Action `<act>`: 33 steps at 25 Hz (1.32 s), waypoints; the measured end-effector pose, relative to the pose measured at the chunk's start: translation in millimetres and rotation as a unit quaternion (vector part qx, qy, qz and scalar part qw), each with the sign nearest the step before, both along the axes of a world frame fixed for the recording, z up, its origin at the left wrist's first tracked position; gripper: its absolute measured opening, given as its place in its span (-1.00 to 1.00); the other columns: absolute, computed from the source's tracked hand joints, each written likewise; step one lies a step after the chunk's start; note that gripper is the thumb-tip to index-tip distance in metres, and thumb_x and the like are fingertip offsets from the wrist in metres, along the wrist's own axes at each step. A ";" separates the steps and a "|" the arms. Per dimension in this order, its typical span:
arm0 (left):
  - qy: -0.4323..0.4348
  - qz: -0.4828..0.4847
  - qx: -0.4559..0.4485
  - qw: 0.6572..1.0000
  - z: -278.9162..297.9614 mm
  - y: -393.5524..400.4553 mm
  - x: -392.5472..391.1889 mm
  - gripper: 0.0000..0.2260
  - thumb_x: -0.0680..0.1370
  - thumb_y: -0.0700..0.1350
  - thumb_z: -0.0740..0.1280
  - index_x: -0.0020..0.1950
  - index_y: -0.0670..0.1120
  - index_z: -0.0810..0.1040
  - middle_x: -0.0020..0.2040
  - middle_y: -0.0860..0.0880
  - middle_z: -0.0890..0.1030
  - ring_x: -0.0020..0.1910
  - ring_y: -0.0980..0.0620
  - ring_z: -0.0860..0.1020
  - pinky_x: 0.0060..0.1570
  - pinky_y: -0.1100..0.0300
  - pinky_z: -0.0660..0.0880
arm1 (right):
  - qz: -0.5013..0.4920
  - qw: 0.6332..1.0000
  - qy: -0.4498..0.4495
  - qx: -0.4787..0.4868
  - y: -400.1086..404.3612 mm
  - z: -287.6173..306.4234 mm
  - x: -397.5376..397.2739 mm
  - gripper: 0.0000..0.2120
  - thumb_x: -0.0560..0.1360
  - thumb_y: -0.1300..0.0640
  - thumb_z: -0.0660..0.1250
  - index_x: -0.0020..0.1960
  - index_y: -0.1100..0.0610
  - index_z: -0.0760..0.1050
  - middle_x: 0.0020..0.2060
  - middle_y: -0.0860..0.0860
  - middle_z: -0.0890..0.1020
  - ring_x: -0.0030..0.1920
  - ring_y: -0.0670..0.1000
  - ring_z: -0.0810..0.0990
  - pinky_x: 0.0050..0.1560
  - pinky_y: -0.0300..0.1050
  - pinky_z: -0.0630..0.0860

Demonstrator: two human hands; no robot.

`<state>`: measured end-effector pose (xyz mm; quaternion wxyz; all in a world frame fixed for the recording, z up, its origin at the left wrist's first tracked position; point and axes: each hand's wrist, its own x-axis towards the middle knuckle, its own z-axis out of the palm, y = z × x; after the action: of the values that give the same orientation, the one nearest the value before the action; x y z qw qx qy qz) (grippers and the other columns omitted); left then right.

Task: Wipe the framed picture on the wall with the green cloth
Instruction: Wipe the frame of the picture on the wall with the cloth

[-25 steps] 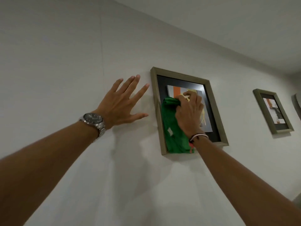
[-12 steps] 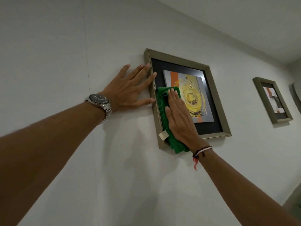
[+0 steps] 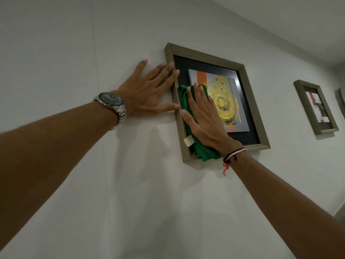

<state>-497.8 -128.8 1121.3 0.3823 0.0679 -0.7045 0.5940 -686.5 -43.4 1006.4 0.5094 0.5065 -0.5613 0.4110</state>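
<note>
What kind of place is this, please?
Probably a room or hallway in a home or hotel: a plain white wall carries a framed picture and a second framed picture, hung in a row below the ceiling.

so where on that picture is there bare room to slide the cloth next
Free: the black mat along the top, between the frame and the gold artwork, and the artwork's right half. Crowded: the left edge, where the left hand and the right hand on the green cloth meet.

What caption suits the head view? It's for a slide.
Right hand flat on folded green cloth wiping bronze-framed picture; left hand braces on white wall.
</note>
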 end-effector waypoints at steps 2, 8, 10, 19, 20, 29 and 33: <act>-0.001 0.000 0.004 1.000 0.0 -0.5 -0.2 -0.08 0.46 0.48 -0.30 0.65 -0.09 -0.22 0.69 -0.17 -0.10 0.67 -0.14 0.00 0.57 -0.32 -0.01 | -0.013 0.999 0.010 0.030 4.6 -1.5 1.0 -0.12 0.51 -0.45 -0.20 0.61 0.08 -0.28 0.63 0.10 -0.26 0.62 0.03 -0.30 0.62 0.11 -0.26; 0.007 0.005 0.004 1.000 -0.9 0.8 -0.3 -0.07 0.45 0.49 -0.31 0.65 -0.08 -0.23 0.69 -0.16 -0.11 0.67 -0.14 0.00 0.57 -0.33 0.00 | -0.067 0.997 -0.005 0.025 2.9 -8.5 16.6 0.13 0.31 -0.63 -0.34 0.61 0.13 -0.27 0.63 0.12 -0.24 0.63 0.07 -0.29 0.63 0.15 -0.20; 0.004 0.007 0.003 1.000 -0.3 1.2 -0.4 -0.06 0.43 0.49 -0.32 0.65 -0.09 -0.22 0.68 -0.17 -0.12 0.67 -0.15 0.00 0.57 -0.33 0.00 | -0.060 0.998 -0.019 0.027 1.0 -16.3 21.5 0.13 0.30 -0.63 -0.31 0.60 0.12 -0.31 0.63 0.11 -0.25 0.62 0.05 -0.30 0.63 0.15 -0.20; 0.017 -0.002 0.025 1.000 -5.2 6.3 -4.2 0.09 0.33 0.58 -0.33 0.65 -0.13 -0.21 0.68 -0.18 -0.12 0.67 -0.15 -0.03 0.55 -0.38 -0.04 | -0.042 0.993 -0.048 0.096 11.9 -71.8 31.7 0.11 0.29 -0.66 -0.20 0.52 0.06 -0.46 0.61 0.05 -0.35 0.59 -0.02 -0.40 0.61 0.12 -0.26; 0.018 -0.004 0.028 0.999 -4.9 5.6 -4.3 0.09 0.32 0.59 -0.32 0.65 -0.12 -0.22 0.69 -0.17 -0.13 0.67 -0.15 -0.05 0.54 -0.40 -0.05 | -0.040 0.992 -0.052 0.106 13.9 -80.8 32.1 0.14 0.28 -0.67 -0.21 0.55 0.08 -0.43 0.61 0.04 -0.36 0.59 -0.03 -0.42 0.62 0.11 -0.26; 0.026 -0.017 0.036 0.999 -21.1 5.5 -10.7 0.09 0.33 0.61 -0.23 0.65 -0.10 -0.22 0.69 -0.14 -0.16 0.67 -0.19 -0.08 0.47 -0.53 -0.06 | -0.019 0.984 -0.082 0.158 36.2 -123.8 42.1 0.21 0.24 -0.70 -0.20 0.62 0.10 -0.22 0.62 -0.02 -0.29 0.60 -0.09 -0.36 0.63 0.08 -0.23; 0.031 -0.016 0.040 0.999 -21.7 6.1 -11.1 0.11 0.31 0.62 -0.23 0.66 -0.10 -0.20 0.69 -0.14 -0.16 0.67 -0.20 -0.09 0.47 -0.54 -0.08 | -0.018 0.982 -0.097 0.159 42.0 -134.3 44.3 0.19 0.26 -0.69 -0.20 0.63 0.08 -0.13 0.64 -0.03 -0.22 0.61 -0.10 -0.32 0.63 0.07 -0.20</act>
<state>-508.9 -122.6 1099.6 0.4106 0.0906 -0.7167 0.5564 -642.3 -1.4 872.0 0.3731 0.5287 -0.6750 0.3543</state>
